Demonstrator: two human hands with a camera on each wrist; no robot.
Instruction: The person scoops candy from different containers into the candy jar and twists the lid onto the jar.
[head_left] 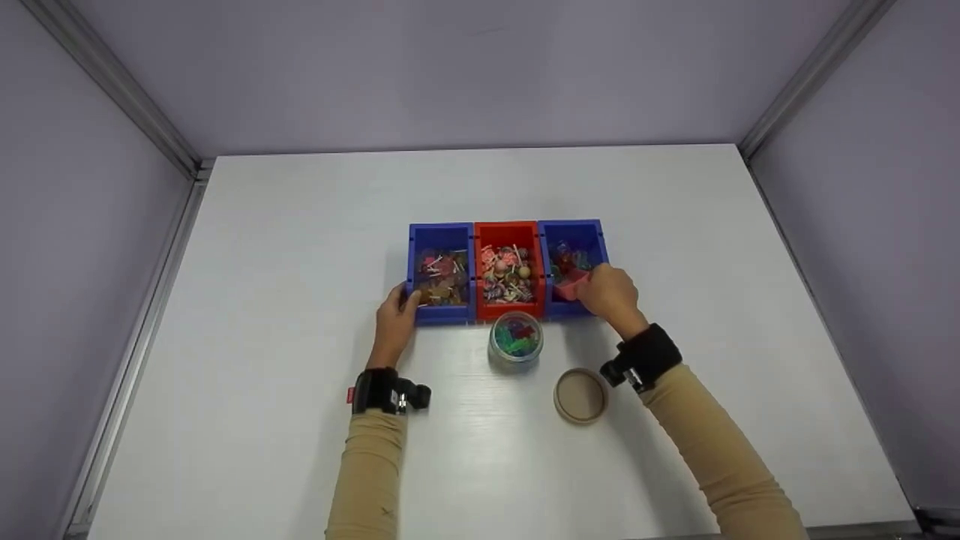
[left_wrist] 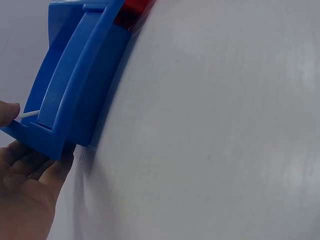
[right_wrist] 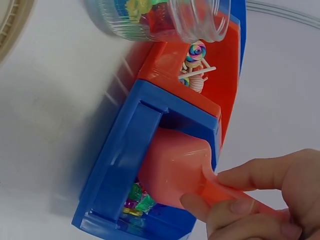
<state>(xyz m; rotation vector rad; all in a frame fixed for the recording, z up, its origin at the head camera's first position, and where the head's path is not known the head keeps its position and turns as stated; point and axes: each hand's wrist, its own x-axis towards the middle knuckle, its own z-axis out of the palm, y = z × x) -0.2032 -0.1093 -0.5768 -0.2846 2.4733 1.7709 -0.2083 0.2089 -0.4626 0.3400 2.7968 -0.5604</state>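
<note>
My right hand point(head_left: 611, 296) grips the handle of a pink scoop point(right_wrist: 175, 165), whose bowl is down inside the right blue bin point(right_wrist: 115, 165). Colourful translucent pieces point(right_wrist: 142, 200) lie in that bin beside the scoop. With thumb over the rim and fingers beneath, my left hand point(left_wrist: 27, 190) holds the left blue bin point(left_wrist: 85, 75) by its outer front corner. A white stick point(left_wrist: 29, 114) pokes out near the thumb. In front of the middle red bin point(head_left: 510, 309) stands an open glass jar point(head_left: 516, 341) with similar colourful pieces in it.
Lollipops point(head_left: 508, 274) fill much of the red bin, and more stick candies point(head_left: 442, 277) lie in the left bin. A round tan lid point(head_left: 580, 396) rests on the white table point(head_left: 262, 337), right of the jar. Walls point(head_left: 465, 75) enclose the table's back and sides.
</note>
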